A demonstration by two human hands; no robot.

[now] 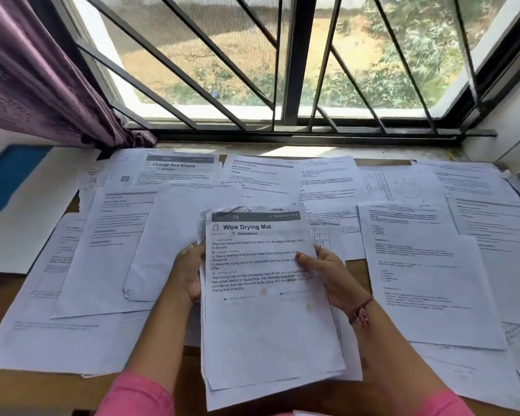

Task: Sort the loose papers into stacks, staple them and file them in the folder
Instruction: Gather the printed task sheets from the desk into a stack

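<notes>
White sheets formed a stack [267, 310] held upright between both hands, long axis running near to far. Left hand [189, 271] gripped its left edge, right hand [327, 274] its right edge; loose papers [427, 283] covered the desk [354, 268] all round.

Single head view: looks forward and down, close over desk [354, 267] near edge, facing window [282, 55].

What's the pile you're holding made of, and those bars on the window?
The pile looks like thin white printer paper: matte, printed, curled edges. The window bars look like dark painted metal, straight and thin. Both hands, left hand and right hand, hold the pile.
</notes>
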